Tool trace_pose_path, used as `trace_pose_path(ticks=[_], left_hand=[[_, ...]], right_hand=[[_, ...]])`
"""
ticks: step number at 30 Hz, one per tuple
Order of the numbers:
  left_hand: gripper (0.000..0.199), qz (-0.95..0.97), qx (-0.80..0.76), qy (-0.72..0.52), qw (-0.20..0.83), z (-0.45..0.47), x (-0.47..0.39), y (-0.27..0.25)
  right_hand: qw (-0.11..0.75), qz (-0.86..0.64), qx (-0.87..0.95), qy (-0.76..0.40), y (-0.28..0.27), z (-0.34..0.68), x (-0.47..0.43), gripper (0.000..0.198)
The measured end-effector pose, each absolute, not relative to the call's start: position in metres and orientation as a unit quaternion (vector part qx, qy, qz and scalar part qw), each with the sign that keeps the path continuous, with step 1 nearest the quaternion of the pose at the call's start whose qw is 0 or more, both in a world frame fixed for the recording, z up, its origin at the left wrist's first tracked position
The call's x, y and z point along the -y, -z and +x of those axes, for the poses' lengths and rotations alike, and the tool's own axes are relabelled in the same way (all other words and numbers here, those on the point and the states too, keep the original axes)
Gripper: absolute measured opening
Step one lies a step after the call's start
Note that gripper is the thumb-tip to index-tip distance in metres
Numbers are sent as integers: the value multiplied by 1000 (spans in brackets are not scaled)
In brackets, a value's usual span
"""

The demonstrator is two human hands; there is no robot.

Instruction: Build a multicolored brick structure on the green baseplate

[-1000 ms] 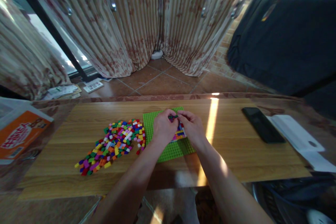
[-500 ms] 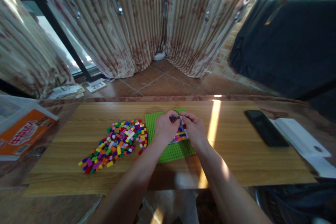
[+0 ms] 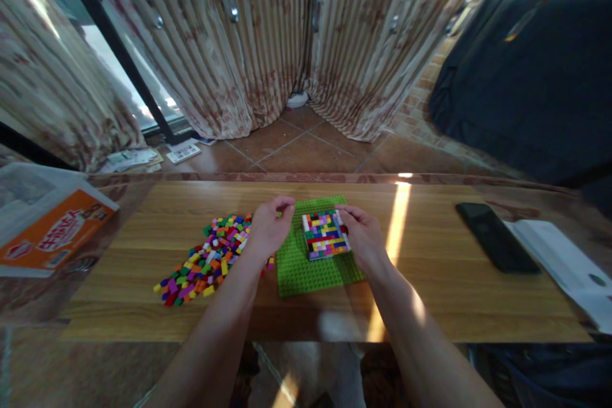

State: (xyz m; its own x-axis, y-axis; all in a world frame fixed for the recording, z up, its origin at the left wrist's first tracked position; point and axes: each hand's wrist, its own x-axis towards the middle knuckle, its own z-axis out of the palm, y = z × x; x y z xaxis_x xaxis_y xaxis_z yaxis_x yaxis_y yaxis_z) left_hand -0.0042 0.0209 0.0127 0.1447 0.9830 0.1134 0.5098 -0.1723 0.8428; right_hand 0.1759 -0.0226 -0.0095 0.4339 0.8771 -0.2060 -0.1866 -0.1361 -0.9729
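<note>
1. At the centre of the frame, a rectangular block of coloured bricks point(image 3: 326, 234) sits on a green baseplate point(image 3: 310, 279), towards the plate's upper right portion. Bare studs show to its left and below it.

2. Right hand point(image 3: 365, 236), right of centre: fingertips touch the block's upper right corner, thumb side against its right edge. Grip narrow; whether it pinches a brick or merely steadies the block cannot be determined.

3. Left hand point(image 3: 269, 229), left of centre: positioned between the loose bricks and the block, apart from the block. Thumb and fingers are drawn near each other; whether a brick lies between them cannot be told.

4. Work done, in this report's judgement: the block's top surface is well covered, with rows in mixed colours and no plain gap in the visible part. The right edge is partly hidden by the hand. The layer count cannot be made out.

5. Work outstanding, as judged: a large pile of loose bricks point(image 3: 198, 271) lies unused at the lower left, and much of the plate is uncovered. Progress appears partial if these are also meant for use.

6. Surroundings: the wooden table point(image 3: 454, 306) also carries a dark phone point(image 3: 497, 238) at the right of the frame, beside a white item point(image 3: 557, 261). An orange-labelled container point(image 3: 60, 229) stands at the far left.
</note>
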Motion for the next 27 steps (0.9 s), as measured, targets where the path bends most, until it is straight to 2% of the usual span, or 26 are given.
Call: trace_pose_path(ticks=[9, 15, 22, 27], left_hand=[[20, 738, -537, -255, 319, -60, -29, -14], [22, 811, -503, -146, 261, -69, -22, -26], [12, 853, -477, -105, 185, -61, -24, -23], [12, 854, -481, -96, 172, -61, -25, -21]], right_hand=[[564, -632, 338, -409, 12, 179, 27, 34], [562, -636, 348, -399, 15, 180, 27, 35], [570, -629, 316, -423, 11, 178, 28, 31], [571, -628, 306, -431, 10, 177, 28, 30]])
